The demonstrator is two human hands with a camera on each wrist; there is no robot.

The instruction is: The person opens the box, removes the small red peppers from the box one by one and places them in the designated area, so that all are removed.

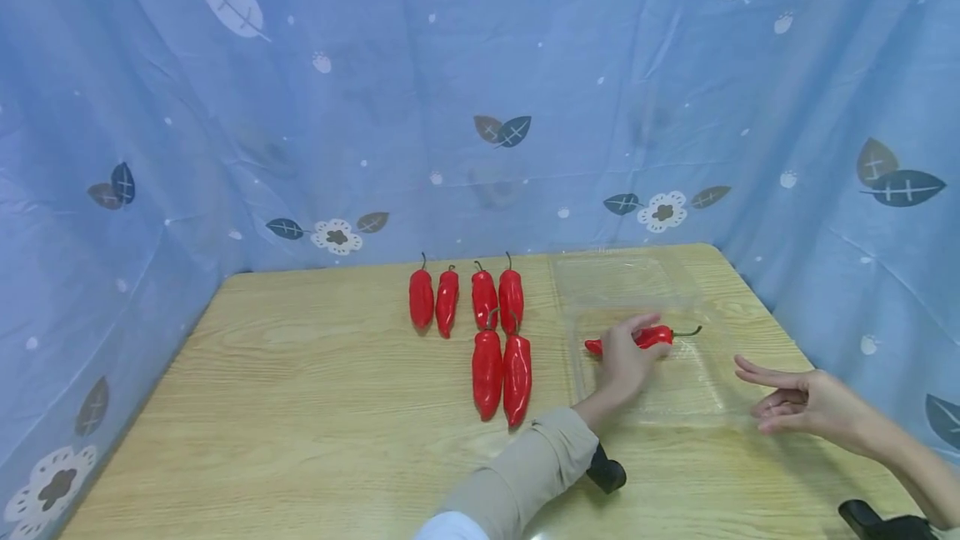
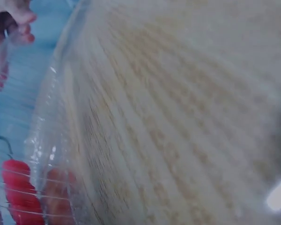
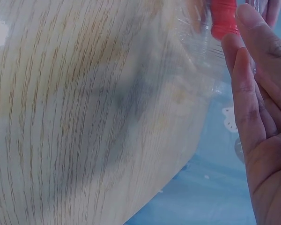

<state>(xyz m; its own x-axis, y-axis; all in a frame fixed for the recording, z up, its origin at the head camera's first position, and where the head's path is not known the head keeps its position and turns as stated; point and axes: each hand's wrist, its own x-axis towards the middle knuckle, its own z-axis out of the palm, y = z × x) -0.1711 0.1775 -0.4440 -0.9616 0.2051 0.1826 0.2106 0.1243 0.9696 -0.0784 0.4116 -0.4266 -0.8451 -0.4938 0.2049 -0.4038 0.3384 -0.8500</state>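
Note:
A clear plastic box (image 1: 716,407) with its lid folded back lies on the right of the table. Inside it a red chili pepper (image 1: 654,337) lies sideways, its dark stem to the right. My left hand (image 1: 626,357) reaches into the box and holds this pepper, the thumb on the near side and fingers on the far side. Through the plastic, the left wrist view shows the pepper (image 2: 19,192). Just right of the box, my right hand (image 1: 806,402) hovers with its fingers extended and holds nothing. The right wrist view shows that hand (image 3: 264,103) near the pepper (image 3: 224,18).
Left of the box, several red peppers lie on the wooden table (image 1: 300,407): four in a back row, including one pepper (image 1: 422,300), and two in front, including one pepper (image 1: 487,375). A blue patterned curtain (image 1: 420,65) surrounds the table's back and sides.

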